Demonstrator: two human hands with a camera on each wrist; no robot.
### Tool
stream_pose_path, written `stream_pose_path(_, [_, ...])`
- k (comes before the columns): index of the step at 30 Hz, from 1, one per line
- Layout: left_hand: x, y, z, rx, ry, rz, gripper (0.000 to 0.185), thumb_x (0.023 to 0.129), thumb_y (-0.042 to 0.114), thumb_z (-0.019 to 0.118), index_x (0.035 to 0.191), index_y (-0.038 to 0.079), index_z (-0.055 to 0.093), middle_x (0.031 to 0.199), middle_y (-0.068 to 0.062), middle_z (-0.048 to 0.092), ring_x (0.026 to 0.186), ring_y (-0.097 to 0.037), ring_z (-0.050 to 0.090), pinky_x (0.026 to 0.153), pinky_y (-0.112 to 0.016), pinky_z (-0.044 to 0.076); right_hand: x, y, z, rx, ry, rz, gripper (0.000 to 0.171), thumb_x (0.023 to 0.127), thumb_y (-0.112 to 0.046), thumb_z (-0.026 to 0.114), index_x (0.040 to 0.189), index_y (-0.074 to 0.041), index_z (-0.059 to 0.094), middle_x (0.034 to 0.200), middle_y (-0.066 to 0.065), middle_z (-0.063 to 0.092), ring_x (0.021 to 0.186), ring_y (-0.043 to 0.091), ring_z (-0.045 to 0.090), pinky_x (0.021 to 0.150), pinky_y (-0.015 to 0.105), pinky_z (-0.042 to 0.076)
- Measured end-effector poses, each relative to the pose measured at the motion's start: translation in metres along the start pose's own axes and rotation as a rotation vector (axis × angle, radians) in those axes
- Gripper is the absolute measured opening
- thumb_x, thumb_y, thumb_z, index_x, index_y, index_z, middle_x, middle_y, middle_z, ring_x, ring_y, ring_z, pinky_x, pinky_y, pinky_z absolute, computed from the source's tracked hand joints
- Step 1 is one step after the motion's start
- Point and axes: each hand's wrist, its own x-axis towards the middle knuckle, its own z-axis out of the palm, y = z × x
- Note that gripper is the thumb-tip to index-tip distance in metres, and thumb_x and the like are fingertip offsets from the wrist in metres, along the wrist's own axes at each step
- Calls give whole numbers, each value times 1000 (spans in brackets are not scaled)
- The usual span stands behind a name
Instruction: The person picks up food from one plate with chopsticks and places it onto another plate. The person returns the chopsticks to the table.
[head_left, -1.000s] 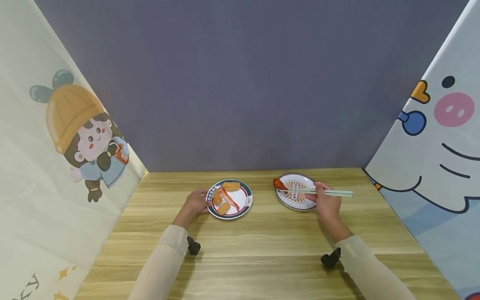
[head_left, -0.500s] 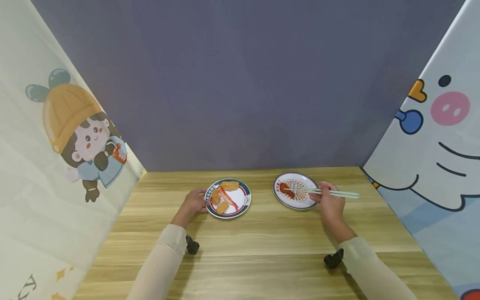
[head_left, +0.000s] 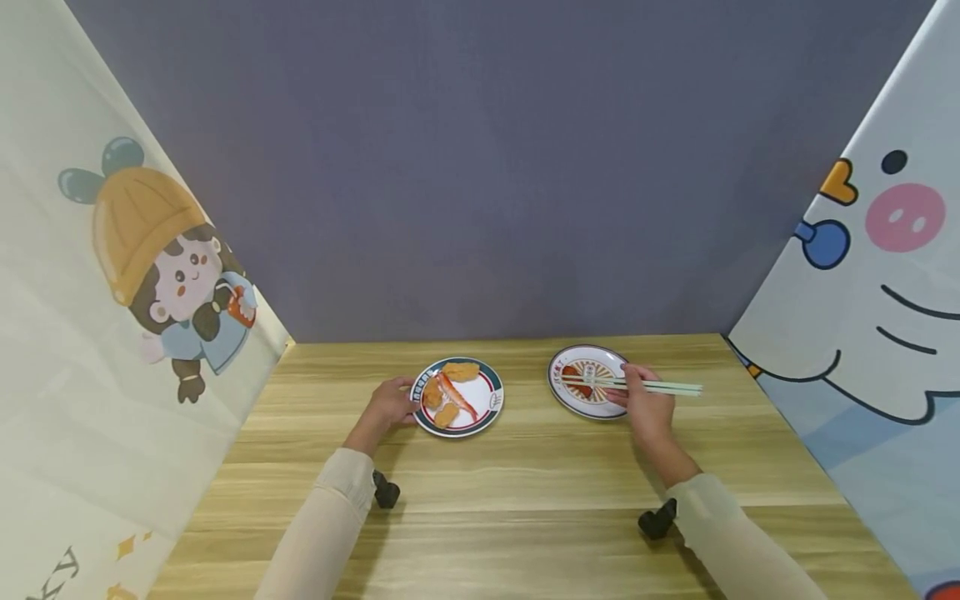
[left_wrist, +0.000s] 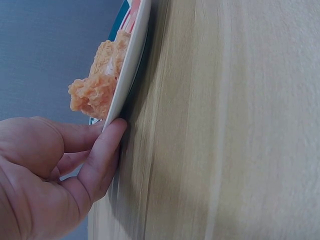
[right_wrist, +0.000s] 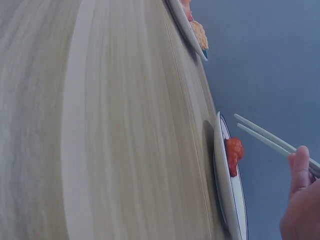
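Broadly unchanged: same light wooden table (head_left: 525, 492), same grey back wall, cartoon-printed panels at either side. On the left, round white plate with dark green rim (head_left: 491, 404) carrying battered orange fried pieces (head_left: 447, 414) and a red-and-white crab stick (head_left: 457, 397), all where they were half a second ago. Left hand (head_left: 387, 406) still curled at that plate's near-left rim, fingers (left_wrist: 102, 155) pressed to the edge and thumb over it, gripping it. To the right and well apart, round white plate with red sunburst pattern (head_left: 568, 398). Right hand (head_left: 647, 406) closed round a pair of pale green chopsticks (head_left: 660, 387), now drawn slightly left compared with half a second ago, tips lying over the patterned plate's left half. Small red glazed food piece (head_left: 572, 371) now resting on that plate near its far-left rim, below the chopstick tips and not pinched between them; one second ago held out past the rim
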Motion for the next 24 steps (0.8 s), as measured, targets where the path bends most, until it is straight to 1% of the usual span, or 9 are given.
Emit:
stream_pose_path(2, [-1,0,0,3,-1,7,58,88,-10,64,143,-2,52,123,-30,63,77,-18,67,65,-30,67,-1,1,3,-2,-12,8,35,104,-17,57,121,13,61,90,-1,68,63,12,74,58,24,65])
stream_pose_path(5, [-3,1,0,6,2,17,57,87,-11,64,142,-3,52,122,-30,63,76,-17,67,65,-30,67,-4,2,9,-16,-29,18,34,104,-18,58,121,11,62,92,-1,68,63,13,74,59,24,65])
stream_pose_path(9, [-5,2,0,7,13,17,56,86,-11,65,141,-2,54,122,-29,64,73,-16,66,64,-30,67,-8,2,17,-31,-53,37,33,104,-19,58,121,8,62,86,-6,70,60,10,73,58,23,65])
stream_pose_path(13, [-4,2,0,0,13,15,56,86,-12,64,141,-3,54,121,-30,64,73,-16,66,64,-30,67,-13,2,25,-49,-86,55,38,104,-20,57,127,11,60,82,-10,70,61,10,73,56,22,64])
stream_pose_path(17, [-5,3,1,-5,11,9,57,87,-12,64,142,-2,53,122,-30,64,74,-16,66,64,-30,67,-17,4,33,-60,-111,60,40,104,-18,57,128,14,59,82,-13,71,61,9,72,55,21,64])
stream_pose_path(20, [-6,4,0,1,12,4,57,87,-12,64,142,-2,53,124,-30,64,74,-16,66,65,-31,67,-19,7,38,-48,-122,62,39,104,-16,57,127,15,59,80,-8,73,59,9,71,54,22,63])
stream_pose_path(24, [-6,4,0,12,10,9,57,87,-12,64,142,-3,52,124,-30,63,76,-17,66,65,-31,67,-23,11,47,-58,-134,70,37,103,-15,57,126,14,60,83,6,75,56,9,69,52,20,62])
